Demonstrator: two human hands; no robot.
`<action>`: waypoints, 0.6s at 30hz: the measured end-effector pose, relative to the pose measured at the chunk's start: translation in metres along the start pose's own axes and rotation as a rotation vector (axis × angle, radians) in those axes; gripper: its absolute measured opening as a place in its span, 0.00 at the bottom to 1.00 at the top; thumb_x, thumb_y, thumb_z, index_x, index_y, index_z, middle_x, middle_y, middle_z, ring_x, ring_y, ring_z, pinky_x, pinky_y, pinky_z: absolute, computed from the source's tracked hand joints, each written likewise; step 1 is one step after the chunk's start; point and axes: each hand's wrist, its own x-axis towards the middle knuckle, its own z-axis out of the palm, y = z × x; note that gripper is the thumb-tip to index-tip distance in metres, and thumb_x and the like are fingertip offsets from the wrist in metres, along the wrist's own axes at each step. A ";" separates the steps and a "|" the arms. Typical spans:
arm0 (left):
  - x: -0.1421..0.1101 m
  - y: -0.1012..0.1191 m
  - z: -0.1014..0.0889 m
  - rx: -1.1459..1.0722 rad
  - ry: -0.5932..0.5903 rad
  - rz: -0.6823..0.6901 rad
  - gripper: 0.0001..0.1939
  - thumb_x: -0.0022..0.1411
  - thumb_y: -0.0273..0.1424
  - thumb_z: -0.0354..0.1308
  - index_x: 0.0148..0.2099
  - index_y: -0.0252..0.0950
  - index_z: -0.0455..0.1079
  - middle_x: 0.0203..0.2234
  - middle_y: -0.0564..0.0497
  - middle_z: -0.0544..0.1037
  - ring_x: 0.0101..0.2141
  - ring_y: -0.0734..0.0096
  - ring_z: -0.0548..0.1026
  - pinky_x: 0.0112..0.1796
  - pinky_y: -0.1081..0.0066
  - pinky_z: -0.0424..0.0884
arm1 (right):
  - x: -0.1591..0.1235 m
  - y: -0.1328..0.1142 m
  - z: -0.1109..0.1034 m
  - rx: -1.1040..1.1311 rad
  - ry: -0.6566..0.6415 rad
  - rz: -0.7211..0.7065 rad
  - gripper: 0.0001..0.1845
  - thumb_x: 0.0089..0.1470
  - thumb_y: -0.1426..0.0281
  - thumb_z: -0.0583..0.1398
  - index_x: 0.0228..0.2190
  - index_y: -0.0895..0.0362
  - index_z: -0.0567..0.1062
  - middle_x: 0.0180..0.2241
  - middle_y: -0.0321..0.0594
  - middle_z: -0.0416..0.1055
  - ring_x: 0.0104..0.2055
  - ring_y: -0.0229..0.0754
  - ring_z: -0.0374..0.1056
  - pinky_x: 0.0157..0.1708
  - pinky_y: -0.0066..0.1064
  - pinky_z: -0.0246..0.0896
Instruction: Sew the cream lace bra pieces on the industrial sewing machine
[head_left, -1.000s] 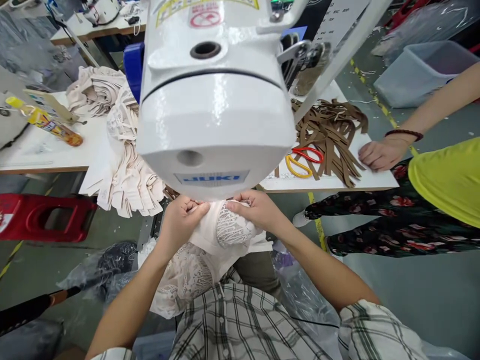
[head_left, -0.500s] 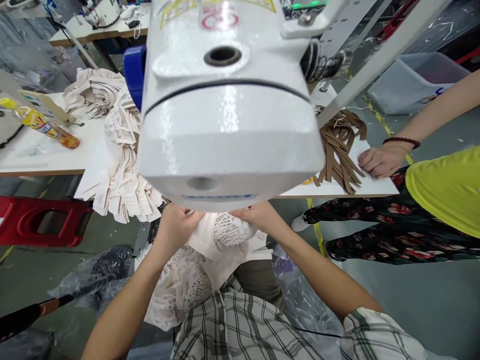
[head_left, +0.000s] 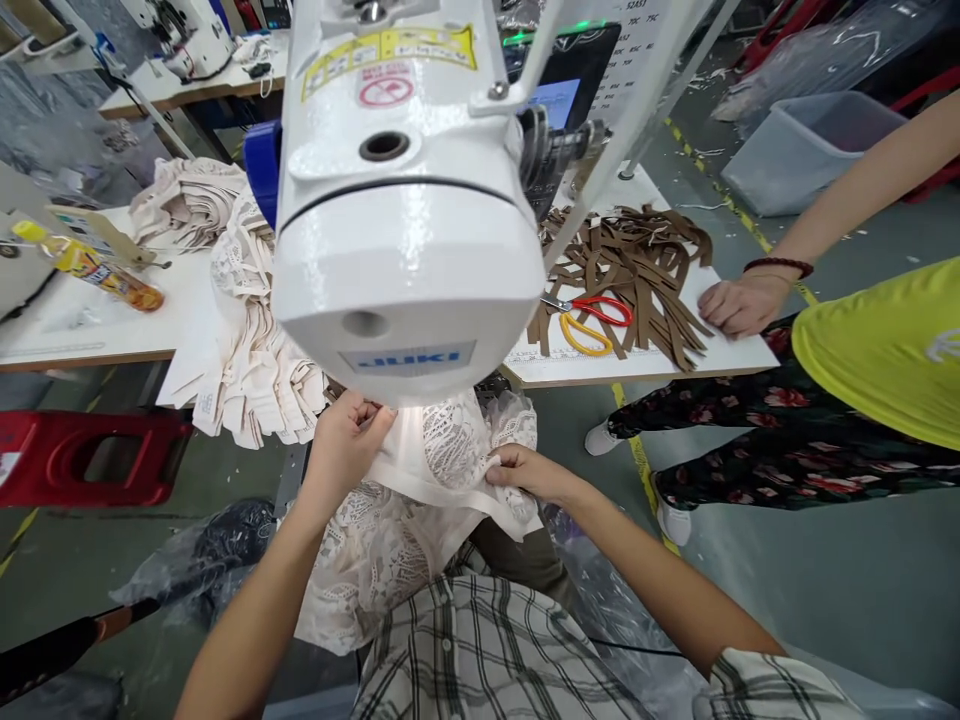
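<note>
A cream lace bra [head_left: 454, 440] lies spread under the head of a white sewing machine [head_left: 409, 250], which hides the needle area. My left hand [head_left: 346, 445] pinches the bra's left part just below the machine head, thumb against fingers. Lower and to the right, my right hand [head_left: 529, 472] grips the bra's edge by the lace cup, between thumb and fingers. More cream lace pieces [head_left: 367, 565] hang over my lap.
Cream fabric pieces [head_left: 259, 385] are piled on the left table. Brown strips [head_left: 637, 275] and red-and-yellow scissors [head_left: 589, 325] lie on the right. A co-worker's hand [head_left: 742, 305] rests on that table's edge. A drink bottle [head_left: 94, 268] and red stool [head_left: 90, 458] are left.
My right hand has shifted down and right from beneath the machine head to the bra's edge, uncovering more of the lace cup. The left hand stays near the machine, still pinching.
</note>
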 end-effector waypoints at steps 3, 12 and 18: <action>-0.003 -0.002 0.001 -0.006 0.010 -0.011 0.09 0.64 0.37 0.56 0.35 0.36 0.67 0.24 0.53 0.72 0.25 0.74 0.68 0.24 0.75 0.60 | -0.008 -0.001 0.002 0.075 0.110 -0.033 0.27 0.48 0.46 0.67 0.28 0.60 0.79 0.25 0.38 0.76 0.25 0.36 0.69 0.29 0.28 0.65; -0.040 -0.003 0.002 0.109 0.227 0.177 0.10 0.69 0.36 0.54 0.47 0.37 0.71 0.43 0.46 0.79 0.43 0.67 0.77 0.41 0.70 0.73 | -0.040 -0.022 0.003 0.134 0.309 -0.155 0.26 0.44 0.46 0.69 0.29 0.58 0.78 0.27 0.39 0.77 0.28 0.40 0.71 0.30 0.31 0.65; -0.080 0.039 0.025 0.211 0.062 0.909 0.22 0.67 0.34 0.56 0.61 0.39 0.60 0.53 0.40 0.75 0.57 0.59 0.71 0.56 0.59 0.70 | -0.063 -0.072 0.026 -0.376 0.024 -0.340 0.24 0.60 0.51 0.59 0.27 0.57 0.81 0.26 0.40 0.77 0.29 0.40 0.71 0.32 0.30 0.65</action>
